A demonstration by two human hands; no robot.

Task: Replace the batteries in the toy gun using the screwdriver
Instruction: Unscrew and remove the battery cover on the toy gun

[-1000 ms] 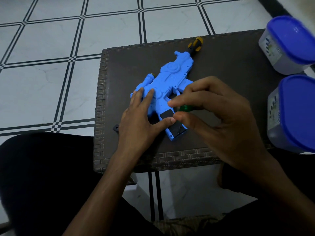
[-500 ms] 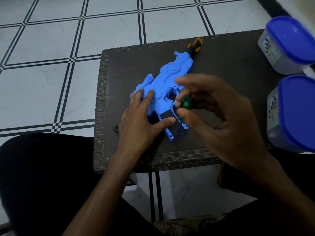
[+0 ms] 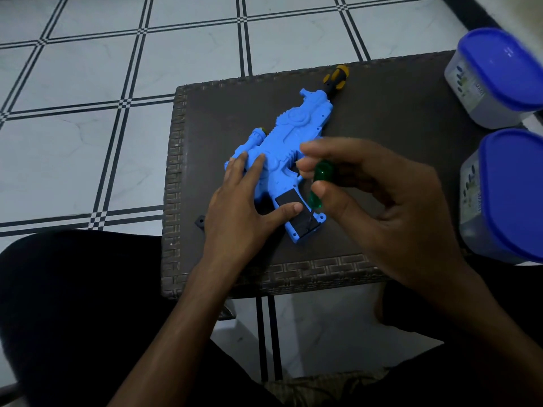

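Right hand (image 3: 379, 201) is pinching the translucent green-handled screwdriver (image 3: 319, 183) between thumb and fingertips, holding it nearly upright with its thin shaft running down to the black battery cover (image 3: 296, 214) on the grip of the blue plastic toy gun (image 3: 282, 160). We cannot tell whether the tip is seated in a screw head; that spot is too dark and small.

Left hand (image 3: 244, 207) is lying with straight fingers on the gun's body, thumb pressing on the black cover, pinning the toy flat against the dark brown woven-pattern table (image 3: 396, 113). The gun is lying on its side near the table's middle, grip toward us, barrel pointing away.

Judging by the cover in place, we are working the cover screw, so the task is at an early stage or close to its end; we cannot say which.

Risks we are noting:
- The light fingertip pinch is giving little downward force, so the tip may cam out and round the screw head.
- A slipping tip may jab the left thumb, which is resting just beside the shaft.
- A freed screw may roll off the table onto the tiled floor (image 3: 88, 127).

Also present: a second yellow-and-black tool handle (image 3: 336, 79) beyond the barrel, a small dark piece (image 3: 200, 223) near the table's left edge, two blue-lidded clear containers (image 3: 499, 74) at right.
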